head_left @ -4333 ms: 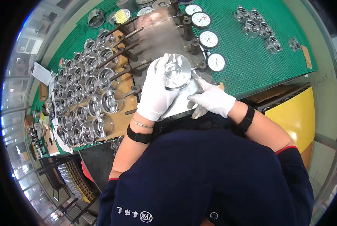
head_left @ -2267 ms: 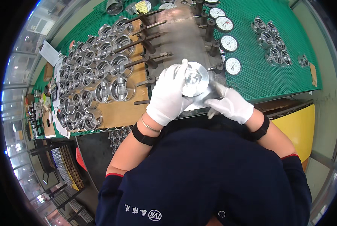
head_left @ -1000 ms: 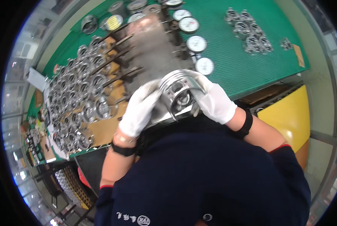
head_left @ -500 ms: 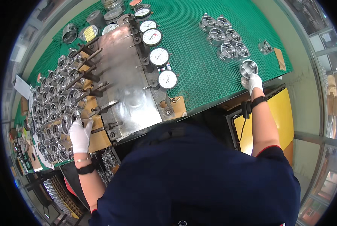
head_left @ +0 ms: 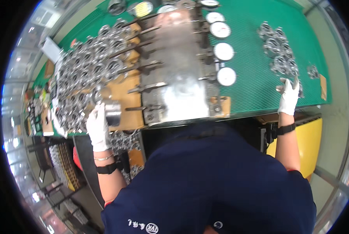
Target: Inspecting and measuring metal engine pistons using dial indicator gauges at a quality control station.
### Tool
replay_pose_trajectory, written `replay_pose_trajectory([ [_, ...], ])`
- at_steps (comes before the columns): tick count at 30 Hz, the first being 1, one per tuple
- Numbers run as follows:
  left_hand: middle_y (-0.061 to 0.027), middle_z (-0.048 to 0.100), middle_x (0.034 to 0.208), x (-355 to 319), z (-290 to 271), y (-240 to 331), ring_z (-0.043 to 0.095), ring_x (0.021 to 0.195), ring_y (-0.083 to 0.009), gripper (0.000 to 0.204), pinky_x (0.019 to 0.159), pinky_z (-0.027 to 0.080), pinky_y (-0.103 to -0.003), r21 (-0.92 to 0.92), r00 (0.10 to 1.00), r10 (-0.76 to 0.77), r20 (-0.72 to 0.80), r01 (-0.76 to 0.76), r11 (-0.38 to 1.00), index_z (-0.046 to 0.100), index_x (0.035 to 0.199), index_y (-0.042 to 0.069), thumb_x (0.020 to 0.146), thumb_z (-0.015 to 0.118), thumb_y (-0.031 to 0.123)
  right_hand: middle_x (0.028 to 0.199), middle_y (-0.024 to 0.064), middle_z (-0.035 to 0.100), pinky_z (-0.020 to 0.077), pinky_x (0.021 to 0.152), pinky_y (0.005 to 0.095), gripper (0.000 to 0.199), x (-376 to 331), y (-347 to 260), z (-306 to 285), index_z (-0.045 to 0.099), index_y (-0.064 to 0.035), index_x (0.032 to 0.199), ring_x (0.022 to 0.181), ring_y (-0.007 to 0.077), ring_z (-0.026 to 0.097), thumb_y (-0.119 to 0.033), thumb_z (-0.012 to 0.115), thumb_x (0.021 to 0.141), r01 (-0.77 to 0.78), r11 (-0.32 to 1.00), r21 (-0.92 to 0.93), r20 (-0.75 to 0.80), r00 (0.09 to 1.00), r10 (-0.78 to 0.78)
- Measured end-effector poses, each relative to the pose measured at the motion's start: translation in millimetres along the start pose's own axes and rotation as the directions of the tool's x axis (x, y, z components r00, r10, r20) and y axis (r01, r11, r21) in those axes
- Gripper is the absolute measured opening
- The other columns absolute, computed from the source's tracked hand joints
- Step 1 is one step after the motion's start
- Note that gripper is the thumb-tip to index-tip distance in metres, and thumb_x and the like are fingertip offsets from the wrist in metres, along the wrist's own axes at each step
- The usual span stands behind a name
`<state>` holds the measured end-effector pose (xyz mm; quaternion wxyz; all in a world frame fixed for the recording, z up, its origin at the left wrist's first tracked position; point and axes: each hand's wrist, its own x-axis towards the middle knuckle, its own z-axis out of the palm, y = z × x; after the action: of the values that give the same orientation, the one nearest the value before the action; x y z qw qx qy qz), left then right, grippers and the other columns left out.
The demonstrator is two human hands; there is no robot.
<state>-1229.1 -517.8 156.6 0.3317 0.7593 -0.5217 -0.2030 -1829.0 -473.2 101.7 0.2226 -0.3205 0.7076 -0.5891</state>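
Gloved left hand (head_left: pixel 97 126) fingers grasp shiny metal cylinder (head_left: pixel 112 112) — right hand (head_left: pixel 289 95) released.

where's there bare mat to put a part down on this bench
The green mat is bare between the round dial gauges and the small cluster of metal parts by the right hand, and along its near edge. It is crowded on the left, where shiny metal cylinders pack the surface around the left hand.

left hand (head_left: pixel 97 126): gloved, fingers curled, arm out left | right hand (head_left: pixel 288 95): gloved, fingers spread, arm extended
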Motion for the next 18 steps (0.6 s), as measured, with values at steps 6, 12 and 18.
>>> replay_pose_trajectory([
  [6, -0.0098, 0.068, 0.104, -36.0, 21.7, 74.5, 0.060, 0.078, -0.0135, 0.031, 0.072, 0.049, -0.026, -0.482, 0.865, 0.360, 0.349, -0.164, 0.861, 0.066, 0.119, -0.001, 0.098, 0.061, 0.021, 0.123, 0.0187, 0.061, 0.0553, 0.086, 0.0336, 0.079, -106.3, -132.9, 138.9, 0.039, -0.0064, 0.150, 0.098, 0.0237, 0.067, -0.027, 0.077, 0.084, 0.134, 0.982, 0.132, 0.921, 0.350, -0.172],
  [12, -0.0069, 0.067, 0.110, -37.2, 57.2, 105.2, 0.061, 0.096, -0.0100, 0.039, 0.084, 0.051, -0.026, -0.316, 0.612, 0.151, 0.776, 0.171, 0.933, 0.057, 0.130, -0.001, 0.095, 0.058, 0.016, 0.131, 0.0213, 0.051, 0.0553, 0.086, 0.0387, 0.111, -138.6, -122.0, 178.8, 0.023, -0.0112, 0.157, 0.104, 0.0348, 0.066, -0.043, 0.085, 0.071, 0.452, 0.867, 0.210, 0.859, 0.338, -0.384],
  [18, -0.0269, 0.057, 0.124, -45.8, 87.1, 115.8, 0.054, 0.118, -0.0431, 0.071, 0.104, 0.044, -0.044, -0.131, 0.486, 0.716, 0.501, -0.775, 0.618, 0.040, 0.142, -0.008, 0.076, 0.065, 0.002, 0.125, 0.0181, 0.054, 0.0573, 0.077, 0.0415, 0.104, -139.4, -129.0, 177.1, 0.030, -0.0116, 0.154, 0.093, 0.0356, 0.067, -0.045, 0.081, 0.070, 0.766, 0.601, -0.228, 0.856, 0.451, -0.250],
])
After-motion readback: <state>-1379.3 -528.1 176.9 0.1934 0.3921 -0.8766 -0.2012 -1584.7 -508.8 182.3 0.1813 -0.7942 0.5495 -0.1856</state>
